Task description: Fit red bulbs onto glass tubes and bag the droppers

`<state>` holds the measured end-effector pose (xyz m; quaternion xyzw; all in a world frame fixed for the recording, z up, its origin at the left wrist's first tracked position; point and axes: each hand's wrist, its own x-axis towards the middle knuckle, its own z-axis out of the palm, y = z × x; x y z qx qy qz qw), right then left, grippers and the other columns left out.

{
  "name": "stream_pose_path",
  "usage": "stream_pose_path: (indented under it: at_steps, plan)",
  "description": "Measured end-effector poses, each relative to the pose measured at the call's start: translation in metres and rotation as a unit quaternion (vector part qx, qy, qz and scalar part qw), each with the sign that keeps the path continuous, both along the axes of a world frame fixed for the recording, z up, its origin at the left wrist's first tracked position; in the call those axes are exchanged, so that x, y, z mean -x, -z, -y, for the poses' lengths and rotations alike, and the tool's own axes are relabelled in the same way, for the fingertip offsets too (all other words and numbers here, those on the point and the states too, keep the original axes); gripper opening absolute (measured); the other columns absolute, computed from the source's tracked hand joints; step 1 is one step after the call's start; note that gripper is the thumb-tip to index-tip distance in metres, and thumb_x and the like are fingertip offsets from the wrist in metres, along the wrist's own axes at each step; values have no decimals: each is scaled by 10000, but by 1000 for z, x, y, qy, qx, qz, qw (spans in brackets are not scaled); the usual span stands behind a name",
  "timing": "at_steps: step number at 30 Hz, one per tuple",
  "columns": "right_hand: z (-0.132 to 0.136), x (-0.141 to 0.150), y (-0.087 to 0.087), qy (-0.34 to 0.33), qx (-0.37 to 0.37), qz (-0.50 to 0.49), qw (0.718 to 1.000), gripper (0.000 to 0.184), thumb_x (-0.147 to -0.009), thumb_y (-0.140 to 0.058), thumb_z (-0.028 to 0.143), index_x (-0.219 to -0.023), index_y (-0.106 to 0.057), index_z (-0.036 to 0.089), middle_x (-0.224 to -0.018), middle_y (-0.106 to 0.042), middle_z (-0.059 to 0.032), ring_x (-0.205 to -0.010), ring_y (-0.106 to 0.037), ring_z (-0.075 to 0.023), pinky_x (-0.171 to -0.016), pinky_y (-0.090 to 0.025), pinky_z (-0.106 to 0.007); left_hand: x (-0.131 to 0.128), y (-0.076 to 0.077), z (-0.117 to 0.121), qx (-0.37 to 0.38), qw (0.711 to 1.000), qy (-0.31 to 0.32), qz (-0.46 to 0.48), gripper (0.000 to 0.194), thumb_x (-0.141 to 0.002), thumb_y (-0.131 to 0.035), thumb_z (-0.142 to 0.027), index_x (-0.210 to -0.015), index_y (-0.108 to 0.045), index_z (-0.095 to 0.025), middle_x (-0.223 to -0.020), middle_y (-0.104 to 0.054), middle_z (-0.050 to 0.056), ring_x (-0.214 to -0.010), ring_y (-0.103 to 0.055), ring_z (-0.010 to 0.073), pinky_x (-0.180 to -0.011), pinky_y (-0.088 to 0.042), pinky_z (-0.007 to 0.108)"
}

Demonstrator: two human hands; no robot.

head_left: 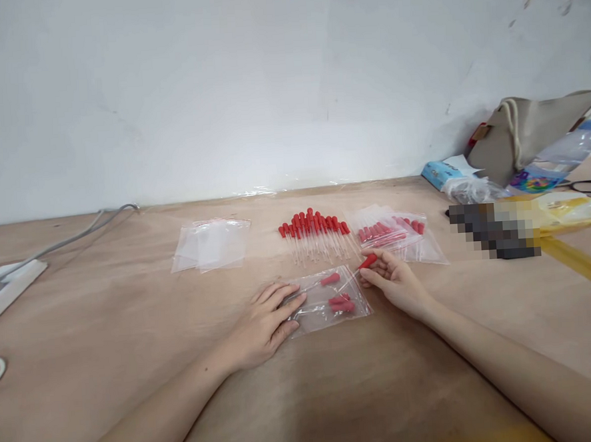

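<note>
A clear plastic bag (326, 312) lies flat on the wooden table (131, 324) in front of me, with a few red-bulb glass droppers (341, 303) inside. My left hand (264, 323) rests on the bag's left end, fingers lying flat and pinning it down. My right hand (394, 281) sits at the bag's right corner and pinches a dropper by its red bulb (368, 261), its glass tip pointing into the bag's mouth. A loose row of red-bulb droppers (313, 230) lies just beyond the bag.
Filled bags of droppers (396, 235) are piled at the right of the row. A stack of empty clear bags (211, 244) lies at the left. A power strip and cable (9, 282) sit at the far left. A canvas bag (530, 130), packets and clutter fill the back right.
</note>
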<state>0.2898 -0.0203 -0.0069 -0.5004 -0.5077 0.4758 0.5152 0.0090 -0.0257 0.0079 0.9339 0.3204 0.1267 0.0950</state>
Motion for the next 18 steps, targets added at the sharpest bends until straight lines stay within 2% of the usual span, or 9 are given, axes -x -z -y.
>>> stream_pose_path:
  at_steps: [4, 8, 11, 15, 18]
  plan:
    - [-5, -10, 0, -29, -14, 81, 996, 397, -615, -698, 384, -920, -548, 178, -726, -579, 4, -638, -531, -108, -618, -444, -257, 0, -1, 0, 2, 1000, -1, 0, 426, -898, -374, -315, -1322, -343, -284, -1331, -399, 40, -1238, -313, 221, -1020, -308, 434]
    - [-9, -24, -3, -35, 36, 49, 998, 398, -643, -669, 427, -939, -569, 181, -765, -595, -1, -534, -465, -70, -522, -402, -234, 0, -1, 0, 5, 1000, -3, -10, 430, -899, -371, -319, -1326, -337, -283, -1339, -389, 36, -1239, -307, 219, -1023, -307, 429]
    - [-8, -27, -6, -41, 53, 51, 996, 403, -668, -640, 444, -965, -572, 181, -788, -600, -9, -519, -442, -64, -520, -394, -235, 1, -1, 0, 4, 1000, -4, -10, 431, -899, -368, -318, -1327, -332, -289, -1342, -386, 31, -1238, -310, 220, -1022, -307, 433]
    - [-4, -18, -4, -69, -1, 88, 994, 341, -687, -629, 425, -924, -524, 203, -759, -591, 1, -597, -502, -95, -573, -409, -243, 0, -2, 0, 2, 1000, -4, -5, 431, -898, -371, -319, -1326, -334, -286, -1339, -392, 34, -1243, -308, 223, -1022, -306, 433]
    - [-2, -9, 1, -96, -43, 151, 983, 260, -708, -607, 418, -812, -518, 197, -668, -566, 12, -558, -481, -96, -526, -383, -229, -1, -3, 0, 3, 1000, -5, -5, 428, -897, -375, -316, -1322, -345, -281, -1333, -401, 39, -1240, -317, 223, -1024, -306, 430]
